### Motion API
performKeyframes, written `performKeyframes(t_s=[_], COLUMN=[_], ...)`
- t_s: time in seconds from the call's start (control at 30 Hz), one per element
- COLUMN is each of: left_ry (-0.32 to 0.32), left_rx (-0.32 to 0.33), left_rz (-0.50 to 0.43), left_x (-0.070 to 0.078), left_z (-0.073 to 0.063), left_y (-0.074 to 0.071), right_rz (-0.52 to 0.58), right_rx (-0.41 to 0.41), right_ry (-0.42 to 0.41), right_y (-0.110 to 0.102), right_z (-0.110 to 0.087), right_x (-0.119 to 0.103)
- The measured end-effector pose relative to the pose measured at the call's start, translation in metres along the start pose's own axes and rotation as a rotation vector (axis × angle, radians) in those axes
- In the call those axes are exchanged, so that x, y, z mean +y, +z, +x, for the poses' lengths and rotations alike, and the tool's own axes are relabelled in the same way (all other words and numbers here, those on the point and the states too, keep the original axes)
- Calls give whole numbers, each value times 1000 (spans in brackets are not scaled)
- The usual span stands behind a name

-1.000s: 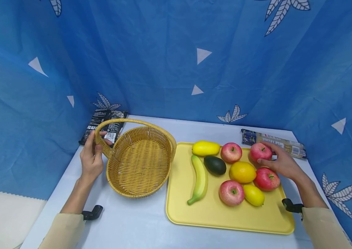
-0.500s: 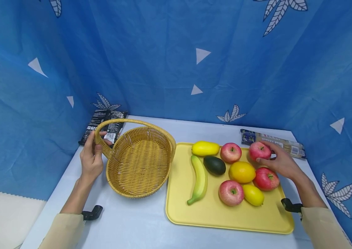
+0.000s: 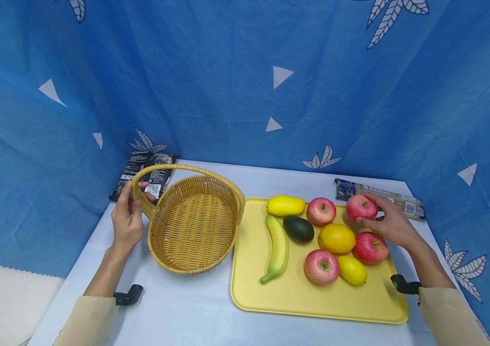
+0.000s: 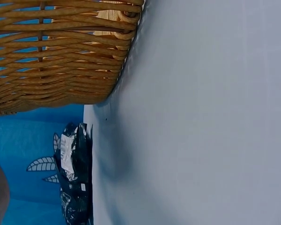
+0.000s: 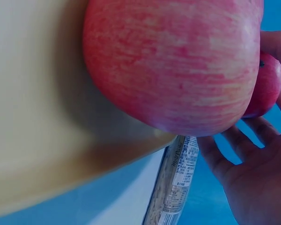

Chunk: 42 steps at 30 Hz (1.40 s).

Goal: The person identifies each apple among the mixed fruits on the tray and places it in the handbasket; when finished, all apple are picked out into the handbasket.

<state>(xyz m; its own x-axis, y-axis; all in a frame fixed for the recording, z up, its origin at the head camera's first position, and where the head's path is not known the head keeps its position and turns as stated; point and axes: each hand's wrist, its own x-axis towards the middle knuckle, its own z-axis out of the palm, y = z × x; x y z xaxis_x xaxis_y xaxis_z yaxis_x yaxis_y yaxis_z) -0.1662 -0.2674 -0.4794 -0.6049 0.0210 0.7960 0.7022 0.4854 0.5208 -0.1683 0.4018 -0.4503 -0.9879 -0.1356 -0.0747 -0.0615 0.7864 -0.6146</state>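
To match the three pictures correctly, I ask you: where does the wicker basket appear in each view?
Head: wicker basket, left of centre, beside the yellow tray.
Left wrist: top left corner, partly cut off.
Right wrist: not in it.
Shared landmark: the blue curtain, seen in all three.

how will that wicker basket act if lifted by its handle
The wicker basket will likely feel light for its size, given gaps in its weave. Its handle should be fairly stiff, arching without sag. Lifted only at the side the left hand holds, it may tip.
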Motion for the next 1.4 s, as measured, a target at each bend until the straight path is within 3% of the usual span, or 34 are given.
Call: performKeyframes(t_s=[1.4], left_ry=[-4], left_rx=[25], left_rz=[-50], left_x=[1], left_z=[1], left_y=[1], right_rz=[-51], right_rx=[42], right_ry=[-44], right_y=[-4], right_z=[1], right_x=[-22])
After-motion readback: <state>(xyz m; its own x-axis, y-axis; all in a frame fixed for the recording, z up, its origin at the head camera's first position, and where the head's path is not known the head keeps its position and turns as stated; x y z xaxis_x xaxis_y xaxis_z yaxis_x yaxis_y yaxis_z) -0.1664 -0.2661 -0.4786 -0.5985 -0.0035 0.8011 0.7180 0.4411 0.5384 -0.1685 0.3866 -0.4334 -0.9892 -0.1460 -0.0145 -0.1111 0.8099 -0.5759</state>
